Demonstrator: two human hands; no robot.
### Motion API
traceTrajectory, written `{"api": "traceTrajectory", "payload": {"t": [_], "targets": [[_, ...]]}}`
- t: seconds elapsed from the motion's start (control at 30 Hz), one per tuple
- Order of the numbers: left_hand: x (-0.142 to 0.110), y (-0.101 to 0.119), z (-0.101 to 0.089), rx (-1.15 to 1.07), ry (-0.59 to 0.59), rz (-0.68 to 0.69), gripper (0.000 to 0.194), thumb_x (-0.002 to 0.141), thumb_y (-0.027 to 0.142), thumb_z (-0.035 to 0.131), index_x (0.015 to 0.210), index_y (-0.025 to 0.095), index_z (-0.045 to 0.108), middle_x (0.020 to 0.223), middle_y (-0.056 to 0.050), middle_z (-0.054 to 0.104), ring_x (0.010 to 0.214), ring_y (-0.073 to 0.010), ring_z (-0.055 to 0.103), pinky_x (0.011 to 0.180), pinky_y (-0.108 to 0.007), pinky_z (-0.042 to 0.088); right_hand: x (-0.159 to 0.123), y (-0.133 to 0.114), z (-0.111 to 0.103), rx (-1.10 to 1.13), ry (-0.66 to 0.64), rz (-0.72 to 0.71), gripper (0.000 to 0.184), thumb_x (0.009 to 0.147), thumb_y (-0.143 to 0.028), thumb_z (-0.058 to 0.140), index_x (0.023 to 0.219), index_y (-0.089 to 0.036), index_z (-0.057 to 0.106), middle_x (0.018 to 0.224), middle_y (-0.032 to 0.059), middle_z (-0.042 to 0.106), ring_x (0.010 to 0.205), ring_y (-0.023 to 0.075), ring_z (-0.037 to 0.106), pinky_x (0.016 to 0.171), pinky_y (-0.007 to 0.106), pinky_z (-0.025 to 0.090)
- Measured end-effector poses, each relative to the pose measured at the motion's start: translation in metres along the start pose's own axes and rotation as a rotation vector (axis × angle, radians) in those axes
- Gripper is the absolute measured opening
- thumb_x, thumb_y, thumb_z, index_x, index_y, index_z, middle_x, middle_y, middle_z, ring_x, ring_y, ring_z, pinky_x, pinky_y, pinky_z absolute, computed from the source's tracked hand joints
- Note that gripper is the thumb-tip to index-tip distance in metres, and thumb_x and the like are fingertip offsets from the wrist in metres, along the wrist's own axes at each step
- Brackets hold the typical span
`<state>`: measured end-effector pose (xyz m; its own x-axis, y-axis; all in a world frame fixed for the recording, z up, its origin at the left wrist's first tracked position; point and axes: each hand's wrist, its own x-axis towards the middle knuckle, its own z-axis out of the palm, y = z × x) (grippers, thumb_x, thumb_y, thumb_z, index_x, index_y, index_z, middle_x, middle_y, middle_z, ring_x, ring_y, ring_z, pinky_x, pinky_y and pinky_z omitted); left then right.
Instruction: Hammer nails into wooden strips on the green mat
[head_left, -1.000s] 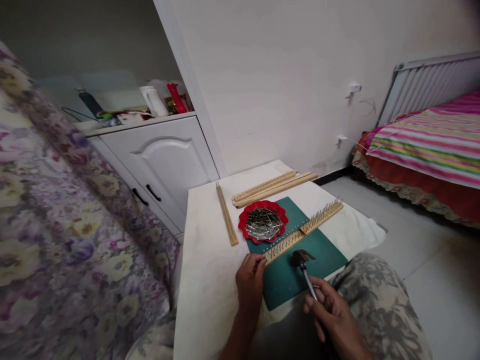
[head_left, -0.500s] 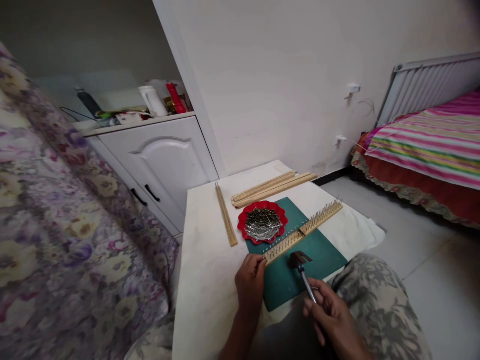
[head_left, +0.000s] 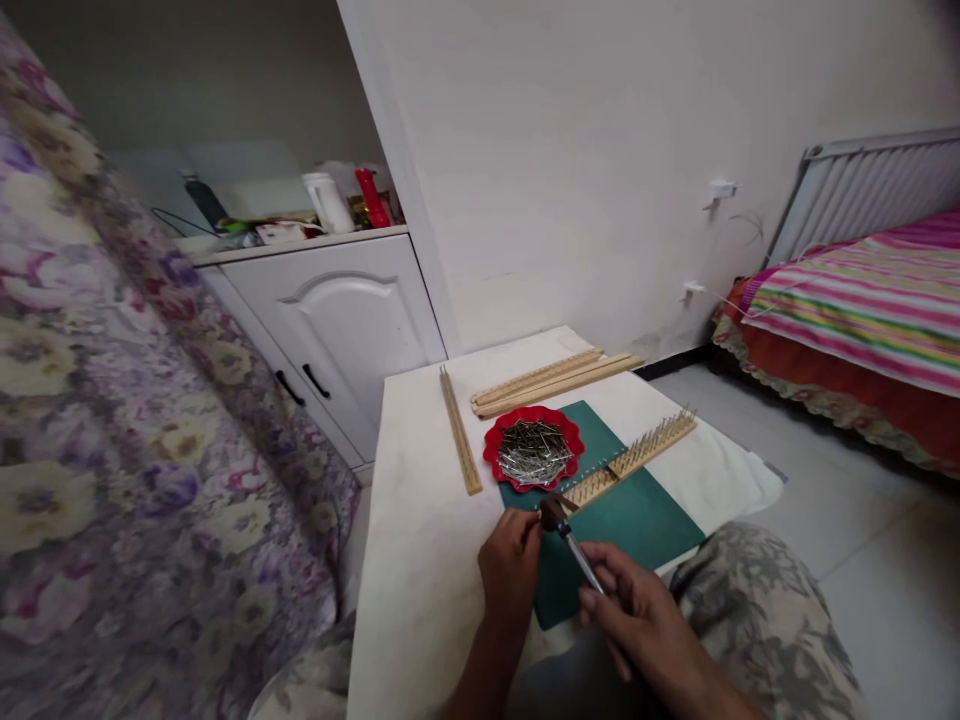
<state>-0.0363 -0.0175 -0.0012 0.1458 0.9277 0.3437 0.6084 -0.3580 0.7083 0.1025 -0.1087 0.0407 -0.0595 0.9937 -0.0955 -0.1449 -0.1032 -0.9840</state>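
Wooden strip (head_left: 634, 462) on green mat (head_left: 622, 525): we judge it light, stiff, best held by bare edges. Left hand (head_left: 511, 555) curled at its end, grip unclear; right hand (head_left: 637, 605) closed round hammer (head_left: 576, 550).

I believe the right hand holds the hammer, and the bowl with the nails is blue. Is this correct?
Only the colour is wrong: in the head view, the bowl with the nails is red. The right hand does hold the hammer.
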Motion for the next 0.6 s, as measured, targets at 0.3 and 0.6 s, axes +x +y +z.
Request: {"api": "traceTrajectory", "payload": {"t": [0.3,0.6], "targets": [[-0.0001,-0.0008,-0.0016,-0.001,-0.012,-0.032,0.014,0.081,0.016,0.047,0.074,0.019,0.059,0.073,0.002,0.058,0.069,-0.0109,0.054,0.064,-0.021,0.036,0.0097,-0.0011,0.0019,-0.092,-0.043,-0.023,0.028,0.086,-0.028,0.052,0.113,-0.02,0.05,0.065,-0.0072,0.056,0.032,0.0014,0.035,0.028,0.012,0.031],[-0.0002,-0.002,-0.0023,-0.038,-0.012,-0.028,0.014,0.081,0.017,0.048,0.074,0.019,0.061,0.075,0.002,0.059,0.071,-0.012,0.055,0.064,-0.022,0.037,0.0062,-0.0035,0.0,-0.103,-0.048,-0.015,0.027,0.086,-0.027,0.053,0.111,-0.019,0.05,0.065,-0.0067,0.057,0.034,0.0019,0.036,0.029,0.011,0.029]]}}
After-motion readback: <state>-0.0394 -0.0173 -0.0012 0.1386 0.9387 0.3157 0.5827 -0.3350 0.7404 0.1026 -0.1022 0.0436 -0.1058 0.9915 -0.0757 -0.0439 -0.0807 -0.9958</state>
